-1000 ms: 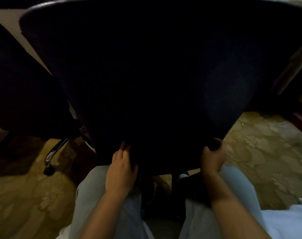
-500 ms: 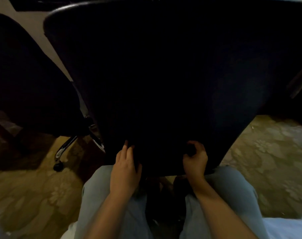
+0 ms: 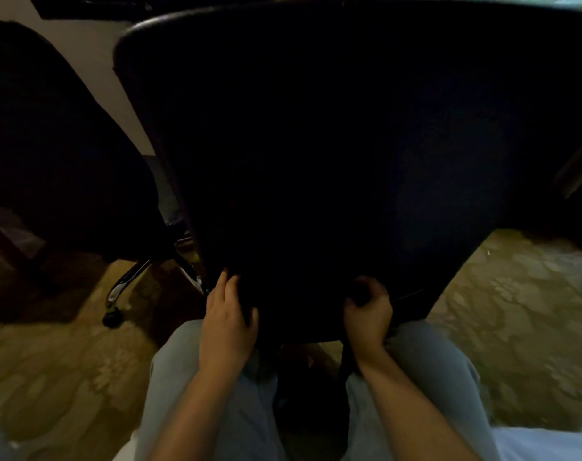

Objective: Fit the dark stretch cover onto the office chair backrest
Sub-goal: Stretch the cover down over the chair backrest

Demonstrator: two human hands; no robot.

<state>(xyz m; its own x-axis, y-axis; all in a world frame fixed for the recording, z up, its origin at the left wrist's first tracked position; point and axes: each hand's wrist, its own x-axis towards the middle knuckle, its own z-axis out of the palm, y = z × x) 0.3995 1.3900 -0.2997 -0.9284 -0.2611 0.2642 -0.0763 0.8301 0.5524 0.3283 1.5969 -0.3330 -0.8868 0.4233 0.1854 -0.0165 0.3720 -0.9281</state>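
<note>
The office chair backrest [image 3: 349,144] fills the upper middle of the head view, wrapped in the dark stretch cover [image 3: 316,261]; fabric and frame are hard to tell apart in the dim light. My left hand [image 3: 228,317] holds the cover's bottom hem at the lower left, fingers up on the cloth and thumb hooked over the edge. My right hand [image 3: 367,311] grips the hem near the lower middle, its fingers curled into a bunch of fabric. Both hands sit just above my knees.
A second dark office chair [image 3: 60,144] stands close on the left, its chromed leg and caster [image 3: 116,304] on the patterned carpet [image 3: 515,311]. My legs in light trousers [image 3: 196,394] are below. A dark desk edge [image 3: 579,168] is at right.
The backrest has shifted right in view. My right hand moved from the cover's lower right corner inward to the lower middle of the hem. My left hand stayed on its hem.
</note>
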